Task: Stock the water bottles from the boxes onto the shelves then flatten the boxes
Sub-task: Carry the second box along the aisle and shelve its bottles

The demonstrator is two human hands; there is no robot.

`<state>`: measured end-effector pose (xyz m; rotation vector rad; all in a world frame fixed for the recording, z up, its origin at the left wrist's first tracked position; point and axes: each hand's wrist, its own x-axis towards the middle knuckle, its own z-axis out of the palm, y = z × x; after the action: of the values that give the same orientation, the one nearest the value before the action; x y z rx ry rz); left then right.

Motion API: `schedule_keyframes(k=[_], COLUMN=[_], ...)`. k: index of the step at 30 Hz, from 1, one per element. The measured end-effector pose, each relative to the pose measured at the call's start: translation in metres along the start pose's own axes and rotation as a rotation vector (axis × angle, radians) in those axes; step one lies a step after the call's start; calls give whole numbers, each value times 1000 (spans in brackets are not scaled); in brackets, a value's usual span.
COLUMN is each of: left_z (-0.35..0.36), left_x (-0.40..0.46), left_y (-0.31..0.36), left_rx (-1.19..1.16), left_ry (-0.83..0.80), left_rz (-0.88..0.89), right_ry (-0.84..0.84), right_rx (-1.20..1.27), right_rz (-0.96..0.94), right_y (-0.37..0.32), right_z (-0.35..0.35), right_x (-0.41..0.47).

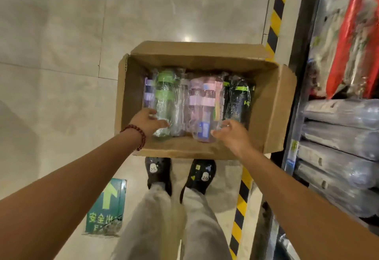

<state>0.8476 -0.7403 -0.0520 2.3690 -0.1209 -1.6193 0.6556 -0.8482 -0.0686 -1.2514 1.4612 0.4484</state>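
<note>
Water bottles [196, 104] (plastic-wrapped) lie in the box [272, 104], beneath both hands' loose grip: left hand [148, 123], right hand [231, 132].

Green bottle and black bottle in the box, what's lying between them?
In the head view, a clear bottle and pink bottles lie between the green bottle and black bottle.

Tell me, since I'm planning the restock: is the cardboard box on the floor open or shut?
Open. The box has its flaps folded outward, and wrapped bottles show lying inside it.
</note>
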Motion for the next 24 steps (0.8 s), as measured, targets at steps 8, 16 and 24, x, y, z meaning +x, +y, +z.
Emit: schedule_keyframes(k=[8,16,24], left_z=[29,58,58], left_x=[129,190,188], left_y=[-51,-59,-55], left_rx=[-57,116,61], left_ry=[111,150,188], left_rz=[-126,-76,-97], right_ry=[184,387,474], right_rx=[-146,-169,-105], right_rz=[19,72,46], right_y=[33,41,38], right_z=[59,100,97], right_x=[125,176,167])
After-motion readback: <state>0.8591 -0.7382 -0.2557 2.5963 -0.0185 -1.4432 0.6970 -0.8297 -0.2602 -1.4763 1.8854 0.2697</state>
